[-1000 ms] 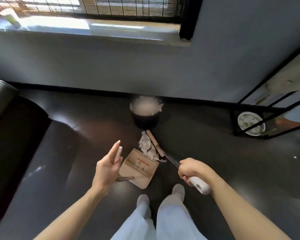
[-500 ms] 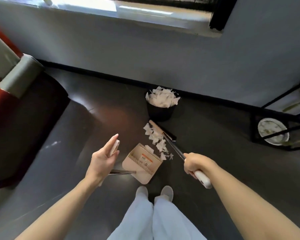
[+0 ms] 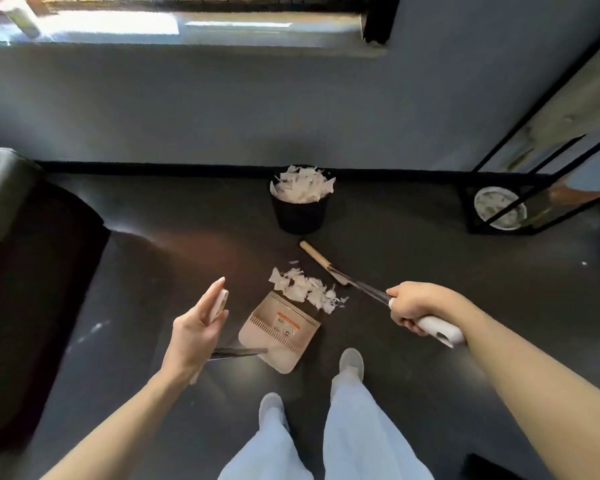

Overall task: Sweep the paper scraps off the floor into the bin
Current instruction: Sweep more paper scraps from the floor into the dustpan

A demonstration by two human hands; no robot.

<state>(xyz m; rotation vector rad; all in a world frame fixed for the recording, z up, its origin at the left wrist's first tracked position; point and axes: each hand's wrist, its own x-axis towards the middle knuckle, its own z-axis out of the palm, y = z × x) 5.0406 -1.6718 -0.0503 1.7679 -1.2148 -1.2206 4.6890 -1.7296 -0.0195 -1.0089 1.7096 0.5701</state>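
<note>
Where the bin (image 3: 300,213) stands: far, against the wall, heaped with paper.
Broom (image 3: 338,276): runs far-left to near-right, head just beyond the paper scraps (image 3: 305,289); right hand (image 3: 414,304) wrapped round its grip.
Dustpan (image 3: 279,332): mouth faces far, at the scraps; left hand (image 3: 196,327) pinches its handle.
Scraps: between pan and broom head.
Sticker (image 3: 286,323): orange stripe, writing unreadable.

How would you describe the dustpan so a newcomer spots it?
From the black bin by the wall, come toward the person's shoes. The dustpan sits on the dark floor between them, its mouth at the paper scraps. It is the only flat beige tray, with comb teeth and an orange-striped label.
</note>
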